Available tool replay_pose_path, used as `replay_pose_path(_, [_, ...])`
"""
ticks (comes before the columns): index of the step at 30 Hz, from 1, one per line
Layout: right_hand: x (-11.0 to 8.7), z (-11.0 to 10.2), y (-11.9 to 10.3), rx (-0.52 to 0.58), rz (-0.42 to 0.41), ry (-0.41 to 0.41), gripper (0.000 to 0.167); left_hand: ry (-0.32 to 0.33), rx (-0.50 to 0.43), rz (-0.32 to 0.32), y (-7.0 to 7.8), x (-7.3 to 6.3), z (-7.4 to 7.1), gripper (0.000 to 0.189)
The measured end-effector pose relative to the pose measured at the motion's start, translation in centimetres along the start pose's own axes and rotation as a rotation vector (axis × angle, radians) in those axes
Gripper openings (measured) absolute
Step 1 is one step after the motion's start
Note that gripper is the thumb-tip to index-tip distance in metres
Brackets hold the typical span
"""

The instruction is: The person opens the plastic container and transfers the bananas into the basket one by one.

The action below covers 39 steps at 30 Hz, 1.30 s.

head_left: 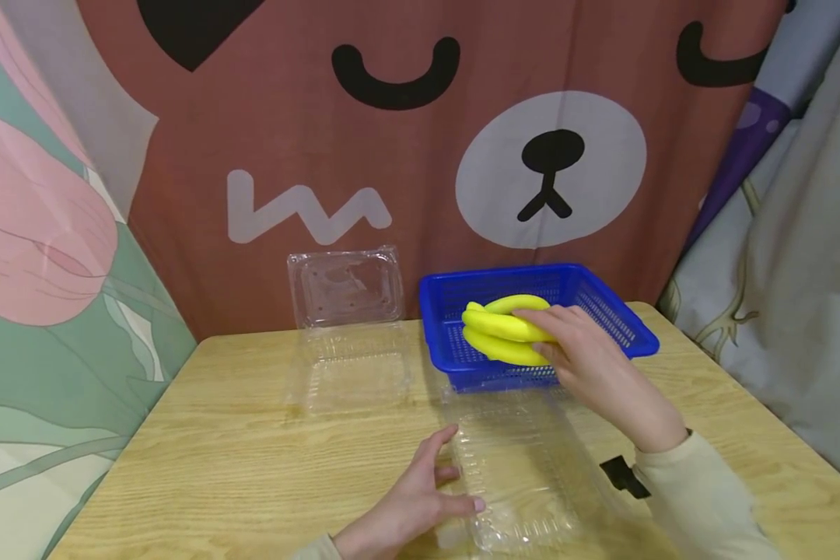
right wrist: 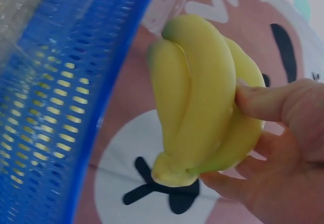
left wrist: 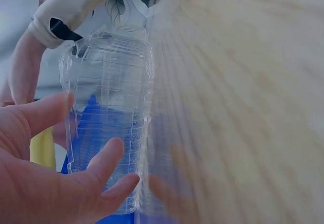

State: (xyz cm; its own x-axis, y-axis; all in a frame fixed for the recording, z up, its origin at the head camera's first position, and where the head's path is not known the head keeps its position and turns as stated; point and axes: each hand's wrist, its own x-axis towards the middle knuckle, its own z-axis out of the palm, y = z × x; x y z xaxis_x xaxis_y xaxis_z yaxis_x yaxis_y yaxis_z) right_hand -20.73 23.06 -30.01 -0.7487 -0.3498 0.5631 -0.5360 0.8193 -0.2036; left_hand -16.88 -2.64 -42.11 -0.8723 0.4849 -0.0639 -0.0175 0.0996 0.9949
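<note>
My right hand [head_left: 591,354] grips a bunch of yellow bananas [head_left: 507,327] above the blue basket [head_left: 437,354]. In the right wrist view the thumb lies along one side of the bananas [right wrist: 207,97], with the other fingers behind them. My left hand [head_left: 416,494] is at the left side of a clear plastic container [head_left: 518,474] on the table, just in front of the basket. Seen from the left wrist, the thumb touches the rim of that container [left wrist: 109,82], and the other fingers stretch out along its side.
A second clear container [head_left: 357,373] stands at the back left with its lid [head_left: 350,288] raised against the curtain [head_left: 420,171]. Under my right forearm lies a small black piece [head_left: 624,477]. Yellow shows through the basket's holes in the right wrist view.
</note>
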Motion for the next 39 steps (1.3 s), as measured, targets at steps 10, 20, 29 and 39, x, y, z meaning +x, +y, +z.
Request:
replay_pose_path(10, [1.0, 2.8, 3.2, 0.009, 0.071, -0.011, 0.049, -0.016, -0.021, 0.025, -0.2, 0.3, -0.6, 0.095])
replay_pose_path(20, [1.7, 5.1, 5.0, 0.042, 0.136, 0.039, 0.047, -0.028, -0.02, 0.033, -0.3, 0.5, -1.0, 0.092])
replay_pose_path(29, [1.8, 4.8, 5.6, 0.045, 0.159, 0.029, 0.047, -0.034, -0.022, 0.035, -0.3, 0.5, -1.1, 0.094])
replay_pose_path(39, [1.6, 4.9, 5.8, 0.05, 0.176, 0.005, 0.047, -0.032, -0.033, 0.027, -0.3, 0.4, -1.0, 0.095])
